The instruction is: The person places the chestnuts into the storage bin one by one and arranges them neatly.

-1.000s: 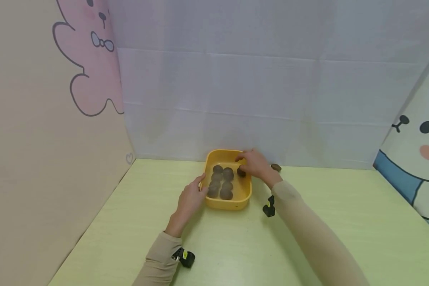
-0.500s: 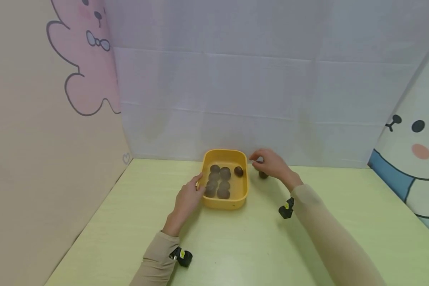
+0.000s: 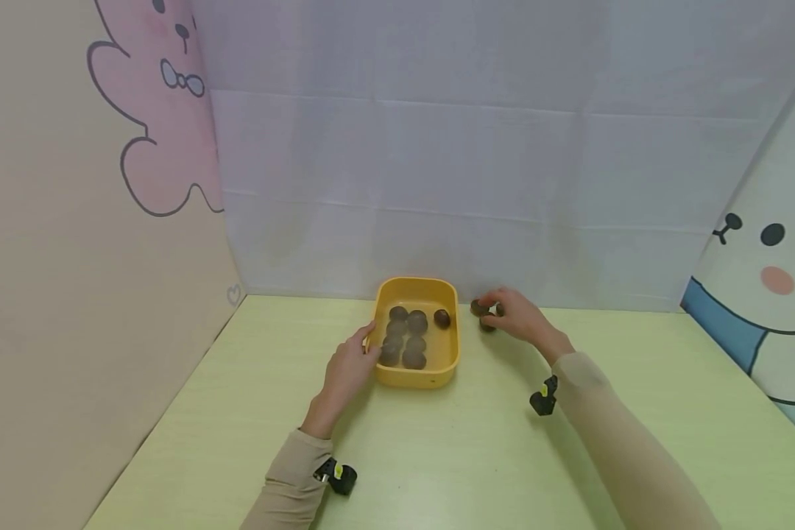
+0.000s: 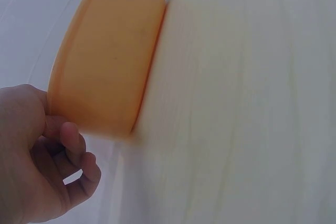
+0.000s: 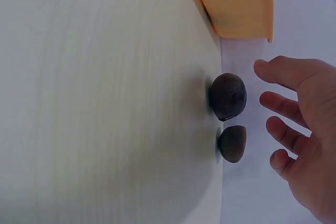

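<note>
A yellow plastic box (image 3: pixel 417 379) stands at the back of the table, with several brown chestnuts (image 3: pixel 416 322) in it. One darker, shinier chestnut (image 3: pixel 442 318) lies by itself near its right wall. My left hand (image 3: pixel 350 372) grips the left rim; in the left wrist view its fingers (image 4: pixel 73 142) curl at the end of the box. Right of the box, my right hand (image 3: pixel 520 318) is over a small group of chestnuts (image 3: pixel 479 308). In the right wrist view its fingers are spread and hold nothing, beside a large chestnut (image 5: pixel 228 96) and a smaller one (image 5: pixel 232 144).
A pale curtain (image 3: pixel 397 184) hangs right behind the box and the loose chestnuts. A side panel (image 3: pixel 106 294) with a pink cartoon bear borders the light wooden table (image 3: pixel 437 456) on the left. Another panel with a white cartoon animal (image 3: pixel 755 324) is on the right.
My right hand has let go of the dark chestnut inside the box and moved right to the loose chestnuts on the table. My left hand keeps its grip on the rim.
</note>
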The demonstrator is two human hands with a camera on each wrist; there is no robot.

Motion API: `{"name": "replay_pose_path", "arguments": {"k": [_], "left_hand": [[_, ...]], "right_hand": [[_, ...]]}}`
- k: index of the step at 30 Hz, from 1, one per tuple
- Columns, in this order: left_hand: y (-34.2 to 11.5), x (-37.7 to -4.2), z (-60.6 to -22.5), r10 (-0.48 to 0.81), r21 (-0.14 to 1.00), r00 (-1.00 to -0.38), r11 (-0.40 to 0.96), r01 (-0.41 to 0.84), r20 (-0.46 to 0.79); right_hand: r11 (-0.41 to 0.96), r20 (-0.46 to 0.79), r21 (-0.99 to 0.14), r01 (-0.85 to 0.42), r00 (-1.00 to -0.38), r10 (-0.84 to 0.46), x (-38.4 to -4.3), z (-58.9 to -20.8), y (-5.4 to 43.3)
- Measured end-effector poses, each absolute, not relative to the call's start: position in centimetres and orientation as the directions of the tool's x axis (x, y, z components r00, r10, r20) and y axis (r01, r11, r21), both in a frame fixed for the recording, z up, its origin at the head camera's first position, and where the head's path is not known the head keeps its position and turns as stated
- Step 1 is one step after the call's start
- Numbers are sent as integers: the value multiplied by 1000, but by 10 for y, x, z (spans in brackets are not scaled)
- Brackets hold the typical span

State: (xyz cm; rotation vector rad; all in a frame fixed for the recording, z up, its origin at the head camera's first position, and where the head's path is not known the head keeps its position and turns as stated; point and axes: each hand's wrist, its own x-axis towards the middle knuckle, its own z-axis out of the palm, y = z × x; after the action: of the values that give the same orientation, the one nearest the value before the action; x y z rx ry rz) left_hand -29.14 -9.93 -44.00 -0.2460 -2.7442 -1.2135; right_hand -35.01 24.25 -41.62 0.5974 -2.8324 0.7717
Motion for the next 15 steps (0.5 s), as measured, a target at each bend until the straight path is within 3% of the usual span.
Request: {"name": "replay_pose_path", "arguments": {"k": [15], "left_hand": [[-99,-291,-441,90,724,-980,662,193,179]], "right_hand": [[779,191,-507,-370,-929,-317,-346,-440,257]]}}
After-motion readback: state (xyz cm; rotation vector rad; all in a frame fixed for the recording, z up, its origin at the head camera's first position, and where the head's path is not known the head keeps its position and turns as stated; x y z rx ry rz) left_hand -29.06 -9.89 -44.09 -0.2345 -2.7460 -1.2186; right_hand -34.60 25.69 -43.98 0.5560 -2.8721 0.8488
